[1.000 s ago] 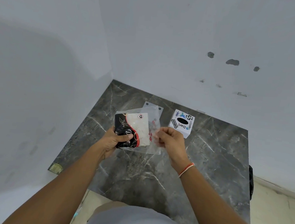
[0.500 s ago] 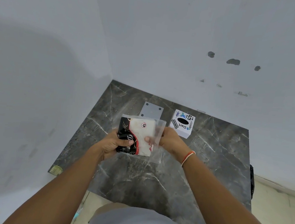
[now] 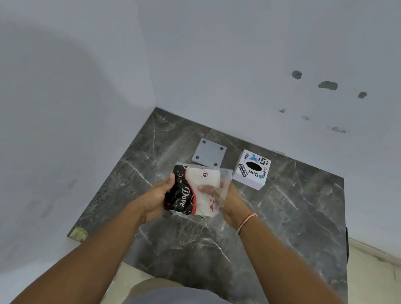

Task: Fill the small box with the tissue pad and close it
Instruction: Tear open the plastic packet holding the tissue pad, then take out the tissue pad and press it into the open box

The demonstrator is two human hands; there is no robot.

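I hold a tissue pack (image 3: 193,189) in a clear plastic wrapper, black, red and white with "Dove" printed on it, above the dark marble table (image 3: 284,230). My left hand (image 3: 157,196) grips its left black edge. My right hand (image 3: 226,202) holds the right side, thumb lying across the white front under the loose clear plastic. The small white box (image 3: 252,169), printed with stickers and an oval black slot on top, stands on the table beyond my right hand. A flat grey square lid (image 3: 208,155) with a hole at each corner lies to the left of the box.
Pale walls meet in a corner right behind the table. The table's front left corner carries a small yellowish sticker (image 3: 78,233). Light floor tiles (image 3: 381,286) show at the right, past the table's edge.
My right hand moved from the wrapper's loose right edge onto the pack's front. The pack came lower and turned, which uncovered the grey lid behind it.
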